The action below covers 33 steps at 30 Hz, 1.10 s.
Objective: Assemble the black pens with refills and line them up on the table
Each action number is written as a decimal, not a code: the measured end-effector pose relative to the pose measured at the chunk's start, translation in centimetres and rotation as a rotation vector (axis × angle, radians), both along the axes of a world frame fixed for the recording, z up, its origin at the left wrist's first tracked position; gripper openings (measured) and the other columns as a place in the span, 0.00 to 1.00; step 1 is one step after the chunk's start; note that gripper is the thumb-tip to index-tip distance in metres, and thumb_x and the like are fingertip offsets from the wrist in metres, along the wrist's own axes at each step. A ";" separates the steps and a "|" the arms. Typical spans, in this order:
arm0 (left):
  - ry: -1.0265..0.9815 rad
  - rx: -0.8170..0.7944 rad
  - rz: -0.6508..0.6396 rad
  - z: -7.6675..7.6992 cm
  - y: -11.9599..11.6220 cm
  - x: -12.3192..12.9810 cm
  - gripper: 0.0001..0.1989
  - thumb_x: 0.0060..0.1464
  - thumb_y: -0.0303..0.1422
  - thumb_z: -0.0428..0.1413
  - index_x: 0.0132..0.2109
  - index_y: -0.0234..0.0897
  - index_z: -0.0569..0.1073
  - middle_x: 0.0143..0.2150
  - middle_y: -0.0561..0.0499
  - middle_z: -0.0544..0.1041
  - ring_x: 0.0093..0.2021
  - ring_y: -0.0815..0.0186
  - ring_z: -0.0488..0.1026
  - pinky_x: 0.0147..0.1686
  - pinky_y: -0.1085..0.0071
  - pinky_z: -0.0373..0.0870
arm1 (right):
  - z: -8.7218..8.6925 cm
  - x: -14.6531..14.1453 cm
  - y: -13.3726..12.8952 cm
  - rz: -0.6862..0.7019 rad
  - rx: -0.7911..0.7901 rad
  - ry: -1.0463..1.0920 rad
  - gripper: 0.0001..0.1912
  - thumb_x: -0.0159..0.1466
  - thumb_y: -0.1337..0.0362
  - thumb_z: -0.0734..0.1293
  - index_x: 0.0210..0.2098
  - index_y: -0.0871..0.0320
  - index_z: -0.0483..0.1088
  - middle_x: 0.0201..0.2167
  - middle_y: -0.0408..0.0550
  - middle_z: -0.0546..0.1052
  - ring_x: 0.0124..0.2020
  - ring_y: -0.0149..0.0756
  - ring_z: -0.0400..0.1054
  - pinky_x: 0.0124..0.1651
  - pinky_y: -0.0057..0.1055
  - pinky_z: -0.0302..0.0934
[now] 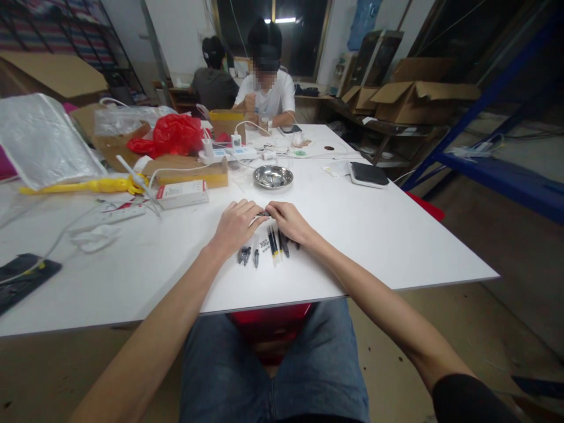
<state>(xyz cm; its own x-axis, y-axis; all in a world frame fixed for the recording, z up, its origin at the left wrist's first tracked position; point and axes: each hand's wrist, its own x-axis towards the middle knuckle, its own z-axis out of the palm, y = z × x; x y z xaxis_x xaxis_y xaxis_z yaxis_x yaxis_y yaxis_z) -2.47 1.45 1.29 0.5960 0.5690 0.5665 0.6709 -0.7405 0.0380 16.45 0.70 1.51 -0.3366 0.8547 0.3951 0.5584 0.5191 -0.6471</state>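
Over the white table, my left hand [239, 224] and my right hand [287, 221] meet with their fingertips closed on a small dark pen part [264, 214], mostly covered by the fingers. Just below them lie sorted pen pieces. Short black pieces with clear ends [245, 254] are on the left, beside one lying apart [256, 257]. Several tiny metallic pieces [264, 244] come after those. Thin dark ink refills with yellow ends [274, 244] lie to their right, and black barrels [284, 244] sit partly under my right hand. Beyond my hands stands a round metal dish [273, 177] with small items inside.
A white box [182, 194], a power strip [227, 154] with cables, a red plastic bag [170, 136] and a yellow object [88, 187] crowd the left side. A dark-topped device [369, 174] lies at right. A co-worker [268, 94] sits at the far end; another person [214, 79] sits behind.
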 end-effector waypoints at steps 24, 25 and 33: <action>0.104 -0.285 0.281 0.7 -0.8 -0.1 0.12 0.59 0.26 0.47 0.38 0.40 0.76 0.36 0.49 0.82 0.39 0.60 0.78 0.33 0.68 0.59 | 0.2 -0.2 -1.1 0.012 0.237 -0.219 0.07 0.72 0.63 0.63 0.45 0.59 0.70 0.39 0.52 0.75 0.43 0.44 0.64 0.47 0.37 0.57; 0.099 -0.295 0.279 0.6 -0.8 -0.1 0.12 0.58 0.25 0.47 0.39 0.40 0.75 0.36 0.49 0.82 0.39 0.60 0.78 0.33 0.68 0.60 | 0.3 -0.1 -1.1 0.029 0.250 -0.186 0.10 0.70 0.62 0.66 0.49 0.59 0.68 0.42 0.53 0.75 0.45 0.44 0.64 0.48 0.38 0.58; 0.123 -0.281 0.276 0.7 -0.6 0.0 0.13 0.61 0.27 0.46 0.37 0.39 0.75 0.35 0.48 0.82 0.38 0.60 0.78 0.31 0.67 0.56 | 0.0 0.0 -1.0 -0.003 0.156 -0.207 0.11 0.74 0.62 0.59 0.40 0.58 0.71 0.35 0.50 0.75 0.39 0.41 0.66 0.44 0.36 0.59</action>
